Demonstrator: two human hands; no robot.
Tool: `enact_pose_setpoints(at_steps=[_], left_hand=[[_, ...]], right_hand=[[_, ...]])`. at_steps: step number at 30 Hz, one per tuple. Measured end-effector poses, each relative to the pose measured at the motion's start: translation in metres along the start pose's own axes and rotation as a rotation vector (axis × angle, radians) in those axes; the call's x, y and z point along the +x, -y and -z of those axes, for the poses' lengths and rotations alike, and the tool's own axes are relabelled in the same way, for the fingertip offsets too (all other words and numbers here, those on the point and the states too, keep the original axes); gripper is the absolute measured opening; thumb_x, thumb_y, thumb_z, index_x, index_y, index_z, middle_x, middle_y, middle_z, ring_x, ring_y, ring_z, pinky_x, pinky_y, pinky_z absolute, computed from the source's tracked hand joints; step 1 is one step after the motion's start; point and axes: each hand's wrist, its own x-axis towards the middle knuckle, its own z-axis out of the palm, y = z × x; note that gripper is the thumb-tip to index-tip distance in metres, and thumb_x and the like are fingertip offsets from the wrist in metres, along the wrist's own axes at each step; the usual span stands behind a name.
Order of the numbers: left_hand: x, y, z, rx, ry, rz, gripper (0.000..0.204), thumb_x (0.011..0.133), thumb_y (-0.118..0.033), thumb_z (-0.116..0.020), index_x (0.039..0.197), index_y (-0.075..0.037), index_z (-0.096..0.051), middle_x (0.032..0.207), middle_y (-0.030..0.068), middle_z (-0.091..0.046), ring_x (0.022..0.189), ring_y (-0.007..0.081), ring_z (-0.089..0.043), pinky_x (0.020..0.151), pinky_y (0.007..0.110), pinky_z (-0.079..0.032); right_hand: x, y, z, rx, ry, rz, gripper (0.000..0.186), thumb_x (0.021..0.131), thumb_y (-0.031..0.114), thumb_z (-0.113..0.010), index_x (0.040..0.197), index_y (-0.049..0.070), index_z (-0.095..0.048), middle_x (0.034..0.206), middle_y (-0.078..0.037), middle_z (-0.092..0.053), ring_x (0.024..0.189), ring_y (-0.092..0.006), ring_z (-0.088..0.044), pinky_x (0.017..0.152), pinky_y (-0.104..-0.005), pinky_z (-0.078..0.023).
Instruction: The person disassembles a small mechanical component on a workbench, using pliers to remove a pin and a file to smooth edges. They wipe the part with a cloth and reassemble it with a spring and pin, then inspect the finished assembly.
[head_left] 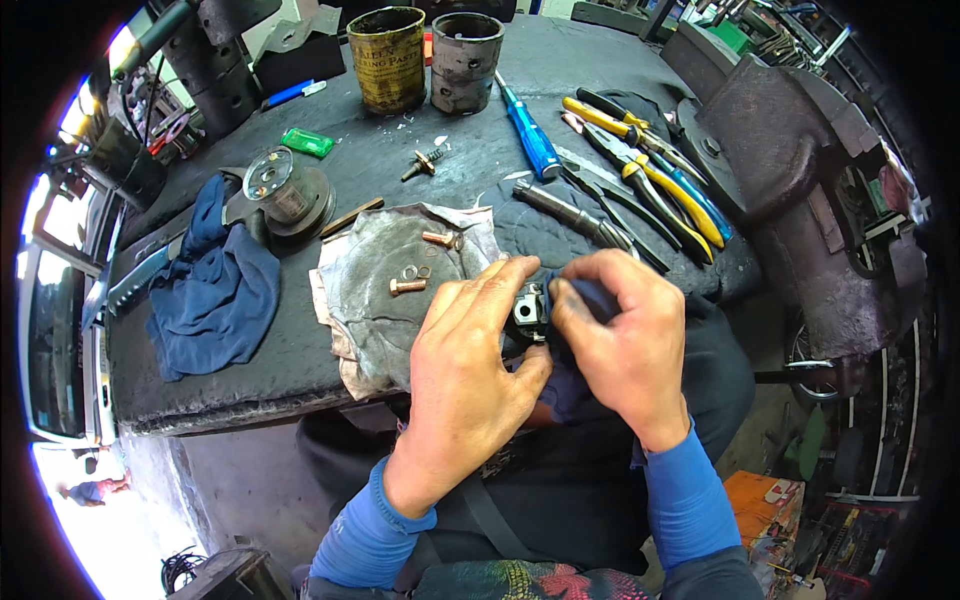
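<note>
Both hands are up close over the near edge of the counter [300, 370], working on a small black metal part [527, 305]. The left hand [465, 370] has its fingers [490, 285] closed around the part from the left, thumb tucked underneath. The right hand [625, 335] has its fingers pinched together on a wad of dark blue cloth [590, 295] that's pressed right against the part's right side. The part sits between the two hands, just past the counter's front edge, above the person's lap. Most of it is hidden by fingers, so I can't really say what kind of part it is, maybe some small square fitting with a hole.

Just left of the hands there's a crumpled grey sheet [390, 280] on the counter with two copper-coloured bolts [407, 287] and a couple of washers [415, 271] lying on it. Further left is another blue rag [215, 290], and beside that a round metal drum-shaped piece [285, 190]. Behind the hands: a blue-handled screwdriver [530, 135], a bunch of yellow-handled pliers [650, 175], a rusty tin can [387, 58] and a grey metal cylinder [465, 60] next to it. A big dark bench vise [780, 150] sits on the right.
</note>
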Motion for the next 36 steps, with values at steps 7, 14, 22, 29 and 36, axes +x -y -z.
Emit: enact_pose_setpoints(at_steps=[7, 14, 22, 29, 36], left_hand=[[0.0, 0.002, -0.001, 0.003, -0.027, -0.036, 0.066, 0.072, 0.001, -0.082, 0.137, -0.003, -0.071, 0.12, 0.0174, -0.077, 0.107, 0.0313, -0.072, 0.095, 0.039, -0.059], [0.0, 0.001, 0.0, -0.023, -0.009, 0.0, 0.067, 0.073, 0.002, -0.082, 0.139, -0.003, -0.071, 0.12, 0.0171, -0.077, 0.109, 0.03, -0.072, 0.096, 0.039, -0.059], [0.001, -0.004, 0.012, -0.172, 0.037, 0.063, 0.072, 0.072, 0.002, -0.085, 0.143, -0.001, -0.069, 0.12, 0.0138, -0.077, 0.107, 0.0223, -0.07, 0.098, 0.036, -0.058], [-0.019, -0.001, 0.065, -0.233, -0.15, 0.071, 0.073, 0.071, 0.004, -0.085, 0.142, 0.002, -0.069, 0.123, 0.0117, -0.076, 0.103, 0.0163, -0.068, 0.099, 0.032, -0.055], [-0.032, 0.018, 0.101, -0.025, -0.053, 0.279, 0.074, 0.07, 0.003, -0.085, 0.142, -0.001, -0.069, 0.118, 0.0113, -0.077, 0.095, 0.016, -0.063, 0.094, 0.032, -0.055]], right_hand=[[-0.011, 0.004, 0.001, -0.062, 0.018, 0.133, 0.014, 0.084, 0.001, -0.08, 0.094, 0.0, -0.071, 0.086, -0.016, -0.071, 0.077, -0.036, -0.071, 0.07, -0.0421, -0.056], [-0.021, 0.007, 0.007, -0.08, 0.058, 0.13, 0.019, 0.082, -0.001, -0.08, 0.098, -0.001, -0.071, 0.086, -0.015, -0.068, 0.073, -0.0347, -0.069, 0.068, -0.0424, -0.055], [-0.035, 0.018, 0.077, 0.123, 0.142, -0.249, 0.011, 0.087, 0.001, -0.081, 0.095, -0.004, -0.077, 0.085, -0.012, -0.075, 0.077, -0.0203, -0.073, 0.074, -0.033, -0.056], [-0.048, 0.04, 0.064, 0.327, 0.288, -0.149, 0.014, 0.087, 0.0, -0.078, 0.1, -0.005, -0.078, 0.085, -0.015, -0.075, 0.076, -0.0231, -0.072, 0.072, -0.0327, -0.055], [-0.062, 0.065, 0.034, 0.513, 0.424, -0.352, 0.019, 0.086, 0.001, -0.074, 0.104, -0.004, -0.073, 0.096, -0.007, -0.074, 0.087, -0.0127, -0.069, 0.082, -0.0274, -0.055]])
